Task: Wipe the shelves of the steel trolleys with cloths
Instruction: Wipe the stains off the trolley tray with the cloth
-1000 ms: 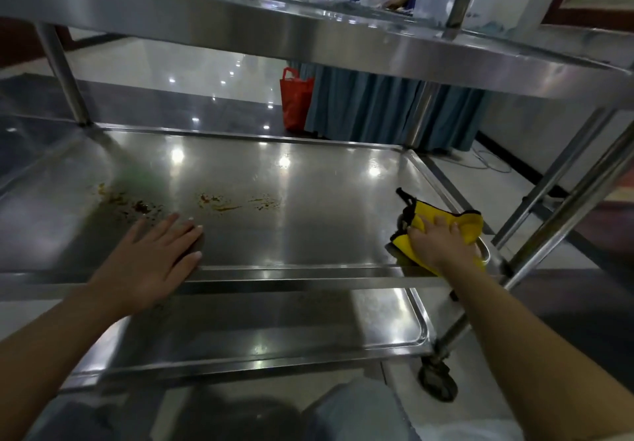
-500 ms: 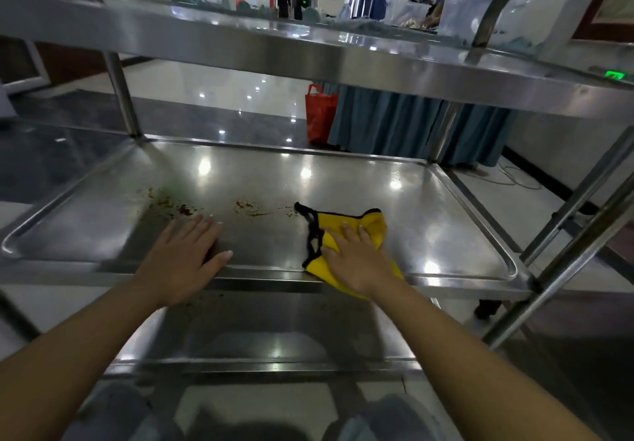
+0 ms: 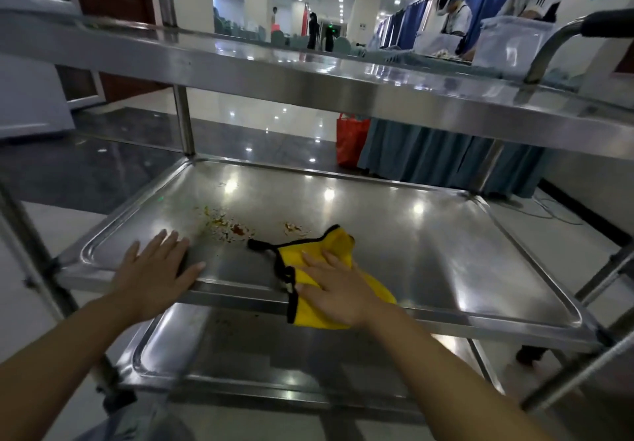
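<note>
A steel trolley's middle shelf fills the view, shiny, with orange-brown food stains left of centre, in a tiled hall with blue curtains far right. The right hand presses flat, fingers straight, on a yellow cloth at the shelf's near edge, just right of the stains. The cloth is crumpled, black-edged. The left hand rests flat, its grip holding nothing, on the near left rim.

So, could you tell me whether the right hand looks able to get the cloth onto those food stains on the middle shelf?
Probably yes. The right hand presses the yellow cloth flat beside the stains, with only bare steel between them.
</note>
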